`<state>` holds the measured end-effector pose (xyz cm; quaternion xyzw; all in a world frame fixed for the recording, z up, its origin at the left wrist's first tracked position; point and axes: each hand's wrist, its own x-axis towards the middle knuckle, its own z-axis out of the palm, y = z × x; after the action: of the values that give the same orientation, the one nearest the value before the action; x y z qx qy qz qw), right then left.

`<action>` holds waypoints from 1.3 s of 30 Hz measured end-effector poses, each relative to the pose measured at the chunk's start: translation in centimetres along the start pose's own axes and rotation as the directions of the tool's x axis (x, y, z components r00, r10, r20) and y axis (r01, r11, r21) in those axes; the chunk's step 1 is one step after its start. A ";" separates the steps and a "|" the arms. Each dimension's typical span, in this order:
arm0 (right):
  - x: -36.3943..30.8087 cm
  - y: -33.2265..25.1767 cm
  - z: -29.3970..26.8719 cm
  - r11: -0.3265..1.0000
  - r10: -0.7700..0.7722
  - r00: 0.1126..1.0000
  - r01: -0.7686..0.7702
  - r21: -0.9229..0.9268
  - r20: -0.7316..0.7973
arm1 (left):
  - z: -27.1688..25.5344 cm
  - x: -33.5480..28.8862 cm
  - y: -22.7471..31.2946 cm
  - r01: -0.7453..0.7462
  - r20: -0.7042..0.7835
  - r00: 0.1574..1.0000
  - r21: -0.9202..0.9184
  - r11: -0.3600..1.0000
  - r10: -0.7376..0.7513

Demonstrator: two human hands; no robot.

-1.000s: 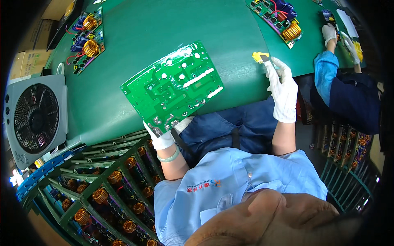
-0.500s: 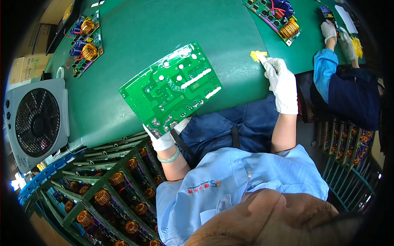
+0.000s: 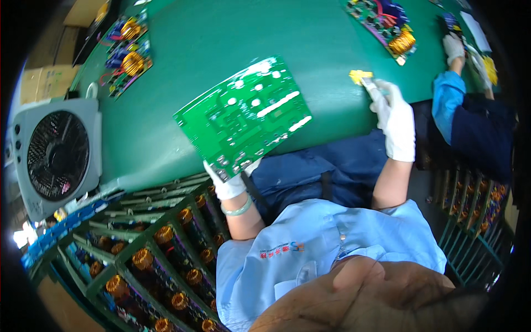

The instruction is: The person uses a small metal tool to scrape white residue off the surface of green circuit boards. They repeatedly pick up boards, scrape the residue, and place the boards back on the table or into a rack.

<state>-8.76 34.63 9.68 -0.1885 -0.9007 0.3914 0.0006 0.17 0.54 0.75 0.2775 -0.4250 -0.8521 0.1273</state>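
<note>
The person's gloved left hand (image 3: 225,185) pinched the green circuit board (image 3: 243,116) by its near-left corner, the thumb along the edge and the other fingers mostly hidden by the board. And there was the board itself, reaching up and away from those fingers toward the middle of the view, its face dotted with white spots, two white bars along the right, silvery patches close to the grip.

Over to the gloved right hand (image 3: 399,127), well apart from the board on its right side! Its fingers pointed away from the body, close together at the tips, with a small yellow piece (image 3: 360,76) right at their ends; blur left it impossible to tell whether they pinched it.

Further out, the green tabletop (image 3: 310,33) spread beneath it all. Boards carrying copper coils (image 3: 133,63) lay at the far left, another coil-bearing board (image 3: 381,25) at the far right. A grey fan (image 3: 58,156) stood on the left, a green rack (image 3: 160,265) packed with more coils below it, while a co-worker's gloved hand (image 3: 454,48) was busy at the right edge.
</note>
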 end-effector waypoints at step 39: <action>0.6 -0.8 9.3 0.627 -0.779 0.616 0.763 -0.155 -0.119 | 0.3 0.7 -0.3 0.065 0.069 0.996 -0.153 0.986 -0.055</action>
<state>-10.95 27.72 3.70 0.1834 -0.9068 0.2947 0.2393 -0.55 0.62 0.46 0.2518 -0.3527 -0.8946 0.1089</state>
